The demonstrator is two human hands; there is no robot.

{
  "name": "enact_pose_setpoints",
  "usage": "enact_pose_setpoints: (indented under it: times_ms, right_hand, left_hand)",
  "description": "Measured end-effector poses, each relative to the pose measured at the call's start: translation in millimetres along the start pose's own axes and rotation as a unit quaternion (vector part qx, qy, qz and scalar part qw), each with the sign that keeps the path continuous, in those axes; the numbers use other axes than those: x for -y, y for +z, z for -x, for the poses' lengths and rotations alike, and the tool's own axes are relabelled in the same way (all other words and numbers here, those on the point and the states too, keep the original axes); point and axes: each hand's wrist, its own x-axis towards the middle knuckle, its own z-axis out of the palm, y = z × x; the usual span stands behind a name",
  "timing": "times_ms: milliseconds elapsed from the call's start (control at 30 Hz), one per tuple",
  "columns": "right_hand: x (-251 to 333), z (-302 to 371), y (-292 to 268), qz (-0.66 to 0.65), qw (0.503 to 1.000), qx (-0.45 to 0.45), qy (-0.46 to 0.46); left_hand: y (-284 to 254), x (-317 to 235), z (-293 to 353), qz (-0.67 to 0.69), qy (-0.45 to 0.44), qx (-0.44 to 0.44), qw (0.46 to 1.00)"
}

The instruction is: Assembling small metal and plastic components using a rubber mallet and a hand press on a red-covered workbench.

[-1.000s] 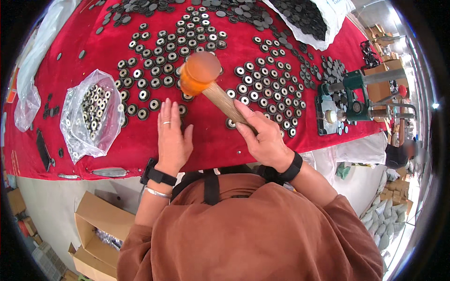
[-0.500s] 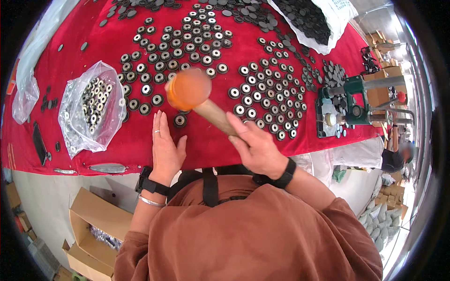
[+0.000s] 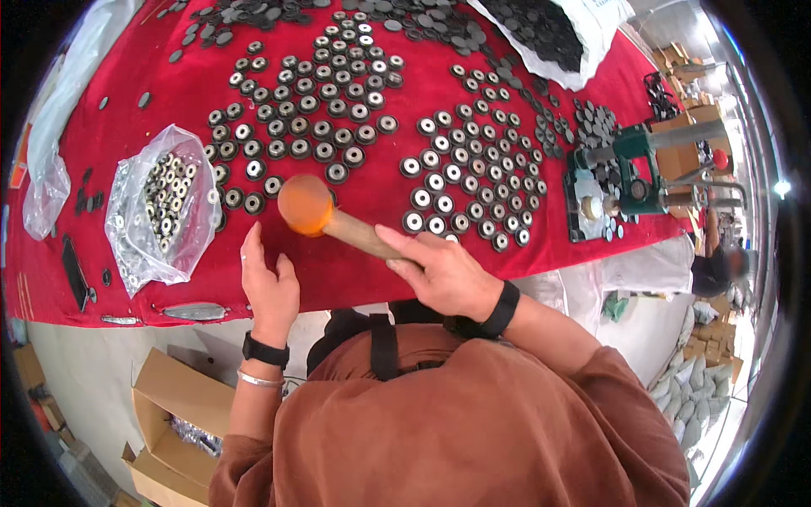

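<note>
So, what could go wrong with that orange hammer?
Maybe two things. The right hand grips the mallet, and its orange head looks close to the open left hand, so fingers might get hit. Also, the clear plastic bag by the left hand looks open, so a bump could spill its metal rings.

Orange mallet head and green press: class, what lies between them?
In the head view, between mallet head and press: red cloth, then many metal-centred discs.
</note>
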Motion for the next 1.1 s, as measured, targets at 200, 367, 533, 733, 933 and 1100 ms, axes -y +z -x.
enact_pose_setpoints:
  times_ms: [200,367,533,733,933,1100]
  right_hand:
    - [-16.5,-6.1,-16.1,0.001,0.976,-0.213,-0.039]
    - [-26.5,-27.7,-14.0,0.047,0.988,-0.117,0.087]
    - [-31.4,-25.1,-41.1,0.013,0.98,-0.195,0.027]
    - [-27.1,-46.5,-38.7,0.079,0.974,-0.205,0.047]
    - [-46.0,-44.0,-52.3,0.071,0.983,-0.164,0.045]
    - [-53.8,-43.1,-50.2,0.051,0.972,-0.218,0.073]
  left_hand:
    - [25.4,-22.8,-8.4,-0.101,0.137,0.038,0.985]
    - [39.4,-34.2,-27.6,-0.119,0.118,0.077,0.983]
    - [55.8,-43.5,-46.6,-0.216,0.161,0.151,0.951]
    - [71.8,-42.2,-52.9,-0.304,0.195,0.17,0.917]
    - [73.6,-34.6,-49.2,-0.264,0.243,0.139,0.923]
    - [75.5,-32.2,-47.3,-0.25,0.262,0.117,0.925]
